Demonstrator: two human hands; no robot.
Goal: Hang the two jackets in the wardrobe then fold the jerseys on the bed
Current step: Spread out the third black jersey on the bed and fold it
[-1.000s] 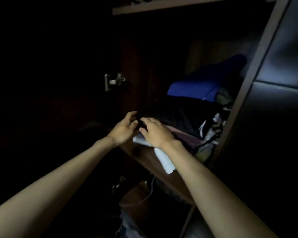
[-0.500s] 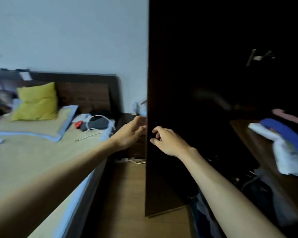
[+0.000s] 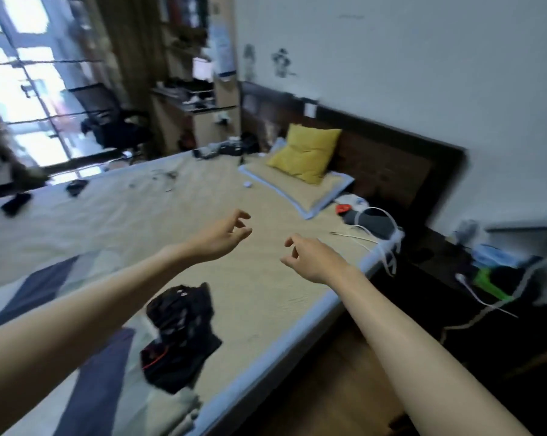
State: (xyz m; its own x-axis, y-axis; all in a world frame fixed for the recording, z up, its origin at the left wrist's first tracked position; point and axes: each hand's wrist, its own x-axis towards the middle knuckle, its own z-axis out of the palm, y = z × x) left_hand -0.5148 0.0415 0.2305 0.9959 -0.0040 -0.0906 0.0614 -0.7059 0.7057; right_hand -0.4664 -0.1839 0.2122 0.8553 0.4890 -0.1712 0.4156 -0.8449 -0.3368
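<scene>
Step in hand, as we judge it: the folding stage on the bed. No wardrobe and no jacket shows in this view, so we cannot confirm the hanging stage from here.

Hands, 2. Our left hand (image 3: pixel 223 237) hovers above the mattress with fingers loosely curled, grasping nothing. Our right hand (image 3: pixel 310 258) hovers just beside it, apart from it, fingers likewise relaxed and empty. Neither touches any cloth.

Task garment, 1 heap counted: a crumpled black fabric garment with a thin red trim line (image 3: pixel 179 336), lying on the near part of the wide beige-covered bed with a pale blue edge (image 3: pixel 266 350), below and nearer us than both hands, under our left forearm. Whether this heap is 1 jersey or more we cannot tell; it is bunched and blurred.

Next move, in our judgement: lower both hands back toward the heap, take it by 2 separate points, and spread it flat on bare mattress before any fold.

Other items on or about the bed:
- 1 square mustard-yellow cushion (image 3: pixel 307 155), leaning at the headboard.
- 1 flat beige pillow with a blue border (image 3: pixel 300 185), under that cushion.
- 1 dark wooden headboard (image 3: pixel 388 158).
- 1 grey and navy blanket (image 3: pixel 86 388), at the near left.
- 1 white cable (image 3: pixel 376 237), looped at the right edge of the bed.
- 1 small red object (image 3: pixel 342 208), by the pillow.
</scene>
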